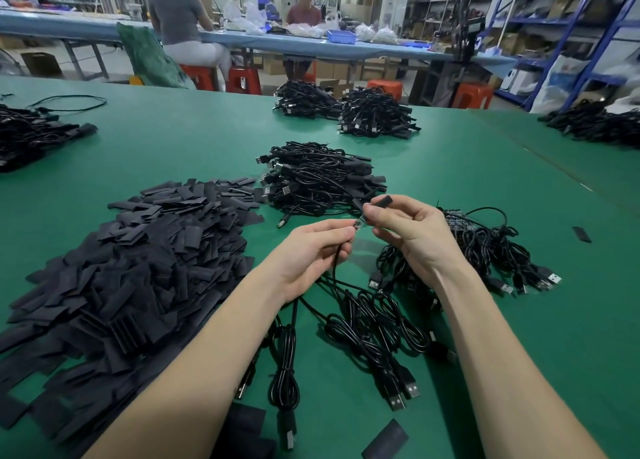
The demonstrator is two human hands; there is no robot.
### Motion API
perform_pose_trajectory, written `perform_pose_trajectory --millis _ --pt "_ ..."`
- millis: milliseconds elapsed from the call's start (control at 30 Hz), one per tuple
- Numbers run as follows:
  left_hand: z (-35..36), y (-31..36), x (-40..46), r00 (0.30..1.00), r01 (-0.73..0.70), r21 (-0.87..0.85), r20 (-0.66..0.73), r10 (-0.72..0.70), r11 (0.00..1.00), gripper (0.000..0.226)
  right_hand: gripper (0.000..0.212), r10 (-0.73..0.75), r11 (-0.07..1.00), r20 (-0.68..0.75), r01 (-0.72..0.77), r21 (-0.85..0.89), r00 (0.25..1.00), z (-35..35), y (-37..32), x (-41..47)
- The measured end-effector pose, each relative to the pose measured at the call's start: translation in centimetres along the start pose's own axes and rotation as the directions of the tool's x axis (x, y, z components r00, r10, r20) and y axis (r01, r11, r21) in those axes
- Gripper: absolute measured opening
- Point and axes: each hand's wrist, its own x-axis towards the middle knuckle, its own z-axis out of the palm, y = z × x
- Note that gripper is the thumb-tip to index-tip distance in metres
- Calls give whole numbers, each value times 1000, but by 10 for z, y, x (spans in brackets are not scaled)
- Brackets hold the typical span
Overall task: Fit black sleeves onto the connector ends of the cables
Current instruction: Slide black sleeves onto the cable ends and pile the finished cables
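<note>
My left hand (313, 250) pinches a black cable just below its connector end (358, 223), a small bare circuit board that sticks out toward my right hand. My right hand (408, 230) pinches a black sleeve (382, 201) between thumb and fingers, just above and to the right of the board. Sleeve and board are close but apart. The cable (335, 268) hangs down from my left hand into loose cables (374, 323) on the green table (194, 147).
A big heap of flat black sleeves (114, 285) lies at the left. Bundled cable piles sit ahead (322, 178) and farther back (377, 115). More cables with bare boards lie at the right (485, 244). Stray sleeves (386, 439) lie near the front edge. People sit at a far bench.
</note>
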Motion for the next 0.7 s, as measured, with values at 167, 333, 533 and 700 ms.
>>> perform_pose_trajectory --millis 167,333,533,700 --pt "-1 2 -2 999 -15 78 49 11 997 21 29 76 993 112 -65 -97 991 -8 -5 -2" --pt "-3 6 -5 992 -66 72 112 57 995 16 23 124 992 179 -115 -57 976 -2 -2 -1" --pt "-2 5 -4 974 -220 238 109 199 946 18 28 116 992 164 -121 20 980 -11 -6 0" --pt "-2 5 -6 945 -328 362 107 310 873 15 17 132 990 121 -137 33 984 -14 -3 0"
